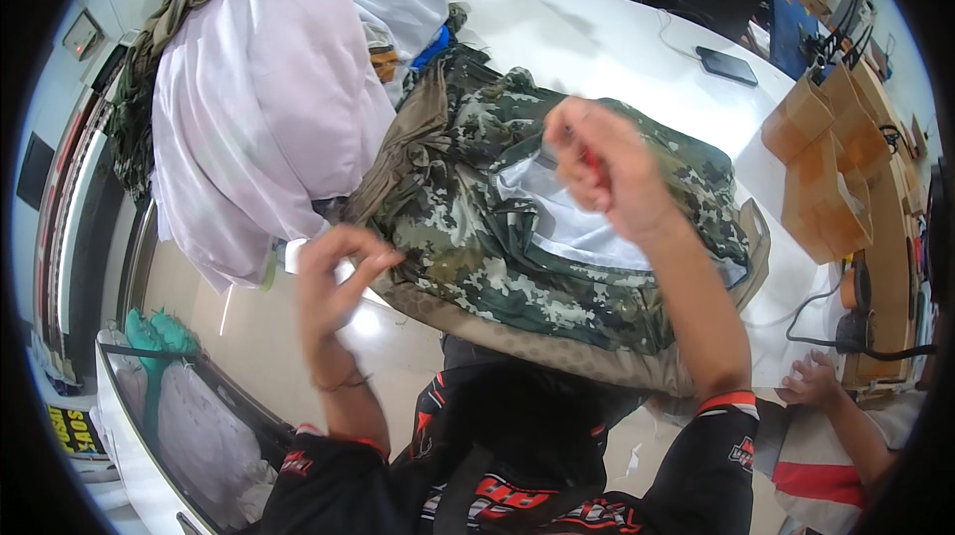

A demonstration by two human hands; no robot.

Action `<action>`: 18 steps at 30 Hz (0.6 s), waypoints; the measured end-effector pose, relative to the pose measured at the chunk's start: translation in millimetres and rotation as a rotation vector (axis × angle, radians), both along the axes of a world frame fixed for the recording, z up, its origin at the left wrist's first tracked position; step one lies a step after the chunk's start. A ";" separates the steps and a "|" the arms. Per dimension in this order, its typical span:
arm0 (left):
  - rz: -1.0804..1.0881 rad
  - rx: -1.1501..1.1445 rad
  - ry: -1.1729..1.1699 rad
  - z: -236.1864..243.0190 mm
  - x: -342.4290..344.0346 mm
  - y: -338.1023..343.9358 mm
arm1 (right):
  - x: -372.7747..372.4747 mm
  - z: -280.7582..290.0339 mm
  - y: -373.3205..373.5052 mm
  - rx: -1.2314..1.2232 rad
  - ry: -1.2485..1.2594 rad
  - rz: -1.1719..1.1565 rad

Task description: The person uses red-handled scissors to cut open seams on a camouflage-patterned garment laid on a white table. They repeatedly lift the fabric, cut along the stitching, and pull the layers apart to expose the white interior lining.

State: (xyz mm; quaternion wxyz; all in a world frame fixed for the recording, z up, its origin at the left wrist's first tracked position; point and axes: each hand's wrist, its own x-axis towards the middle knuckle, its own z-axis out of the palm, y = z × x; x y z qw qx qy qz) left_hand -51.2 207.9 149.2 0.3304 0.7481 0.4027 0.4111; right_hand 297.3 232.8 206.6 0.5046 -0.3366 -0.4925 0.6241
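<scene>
A camouflage garment [517,276] in green, brown and white lies spread over the near edge of the table, its white lining [572,222] showing in the middle. Above that lining, my right hand [612,162] is closed around a small red tool [594,165], mostly hidden by the fingers and blurred. My left hand [338,271] hovers by the garment's left edge, thumb and fingertips drawn together; whatever they pinch is too small to see. A plain brown part of the garment [408,137] is bunched between the camouflage cloth and the pale pile.
A large heap of pale pink cloth [259,88] stands at the left. On the white table [557,28] lies a dark phone [726,66]. Open cardboard boxes [831,187] and a black cable [796,321] line the right side. Another person's hand [814,379] rests at the lower right.
</scene>
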 end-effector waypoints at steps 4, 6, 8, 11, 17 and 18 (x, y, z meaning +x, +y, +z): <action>0.316 0.312 0.291 44.1 -20.0 -10.2 | 39.8 40.3 -9.9 0.122 -0.161 -0.225; 0.381 0.415 0.163 52.1 2.0 -6.9 | 52.3 48.1 -13.8 0.162 -0.239 -0.312; 0.300 0.193 -0.134 53.2 38.4 -1.9 | 68.7 49.0 -18.9 0.220 -0.282 -0.372; 0.015 0.192 -0.019 54.4 103.2 28.6 | 80.4 47.4 -38.1 0.252 -0.481 -0.554; -0.017 0.450 0.256 28.9 182.7 87.1 | 130.8 21.2 -97.1 0.249 -1.138 -0.878; 0.034 0.572 0.291 19.2 188.6 93.4 | 137.6 8.9 -108.1 0.259 -1.249 -0.889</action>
